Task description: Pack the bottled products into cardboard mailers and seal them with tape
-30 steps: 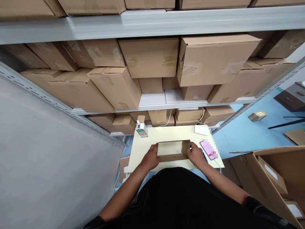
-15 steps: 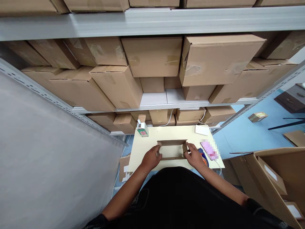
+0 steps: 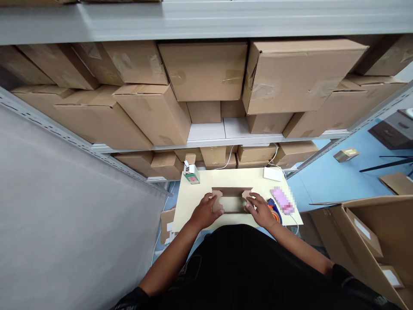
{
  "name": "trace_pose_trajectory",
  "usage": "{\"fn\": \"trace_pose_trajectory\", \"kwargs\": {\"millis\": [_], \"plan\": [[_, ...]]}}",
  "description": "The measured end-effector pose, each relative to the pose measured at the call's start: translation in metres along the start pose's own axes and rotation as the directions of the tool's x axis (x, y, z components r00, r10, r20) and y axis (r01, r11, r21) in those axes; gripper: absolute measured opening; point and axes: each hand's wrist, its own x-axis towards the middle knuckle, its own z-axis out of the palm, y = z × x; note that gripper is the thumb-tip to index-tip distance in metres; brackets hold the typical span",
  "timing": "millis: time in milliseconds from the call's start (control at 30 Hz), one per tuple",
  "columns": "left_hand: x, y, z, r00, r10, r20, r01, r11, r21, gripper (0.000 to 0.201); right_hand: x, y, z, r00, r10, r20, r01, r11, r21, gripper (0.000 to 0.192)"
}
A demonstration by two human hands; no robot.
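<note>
- Small cardboard box [image 3: 231, 200] lies at the middle of the pale counter [image 3: 193, 202], near its front edge, top flaps open.
- Left hand [image 3: 206, 210] rests on the box's left end flap; its grip is on the flap, fingers flat over the cardboard, thumb side hidden.
- Right hand [image 3: 260, 209] lies likewise on the right end flap, fingers spread over it; the palm covers the box corner.
- Box interior is in shadow; contents cannot be made out.
- Tape dispenser [image 3: 275, 210], blue and orange, sits just beside the right hand, largely hidden by it.
- Phone [image 3: 283, 200] to the right is blurred out; its screen is unreadable.
- Small green-and-white item [image 3: 192, 174] stands at the counter's far left corner; its kind is unclear.
- White pad [image 3: 272, 174] lies at the far right.
- Shelf cartons [image 3: 203, 71] are stacked behind; the top row is cut off.
- Large open carton [image 3: 371, 241], lower right, is partly out of frame.
</note>
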Motion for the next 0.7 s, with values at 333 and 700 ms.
{"fn": "trace_pose_trajectory", "kwargs": {"millis": [333,700], "plan": [[0.011,-0.009,0.003,0.996,0.040,-0.078,-0.035,0.998,0.059,0.064,0.012,0.012,-0.013,0.985,-0.026,0.173,0.023,1.000,0.015,0.053],[0.021,-0.019,0.021,0.971,0.087,-0.223,-0.080,0.996,0.041,0.034,0.009,0.020,-0.004,0.996,-0.059,0.070,0.065,0.994,-0.087,0.039]]}}
